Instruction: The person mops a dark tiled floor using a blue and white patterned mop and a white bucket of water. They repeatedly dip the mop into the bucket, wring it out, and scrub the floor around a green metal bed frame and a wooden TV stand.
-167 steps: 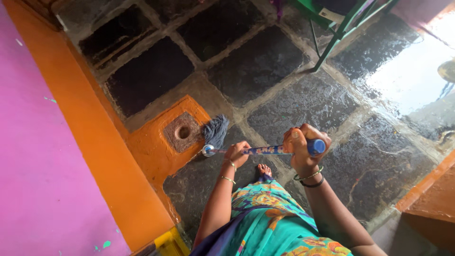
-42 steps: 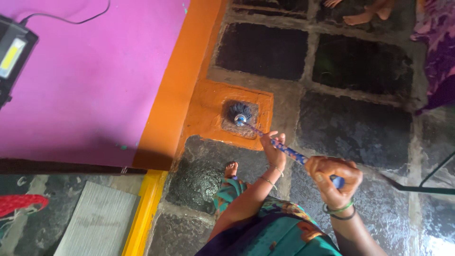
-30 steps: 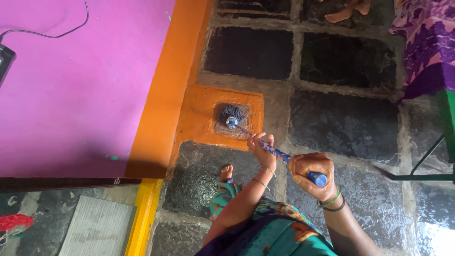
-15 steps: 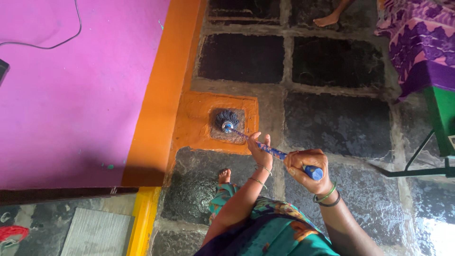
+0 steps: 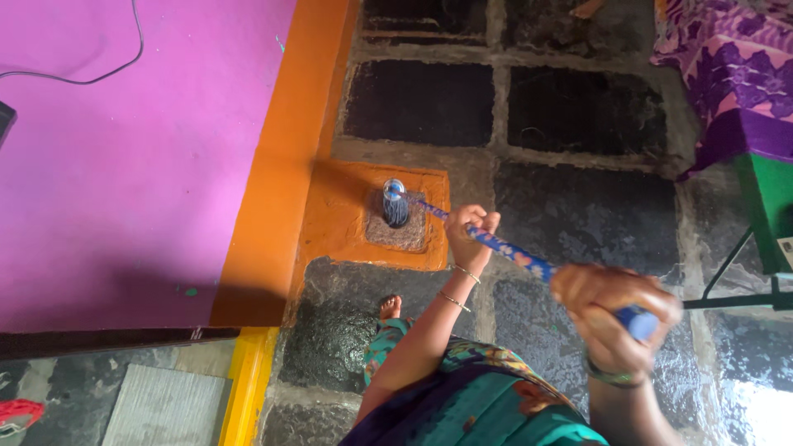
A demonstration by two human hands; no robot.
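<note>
Mop (image 5: 396,206) strands hang over the stone recess in the orange block (image 5: 334,219), ahead of the left hand (image 5: 469,235). Both the left hand and the blurred right hand (image 5: 615,318) clamp the patterned handle (image 5: 512,254); dark floor slabs (image 5: 595,215) lie open to its right.

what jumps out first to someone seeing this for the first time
The bright pink wall with its orange border fills the left side. At centre, a small mop stands on the rough patch in an orange square on the dark stone floor. The left hand grips mid-handle and the blurred right hand holds its blue end at lower right.
</note>
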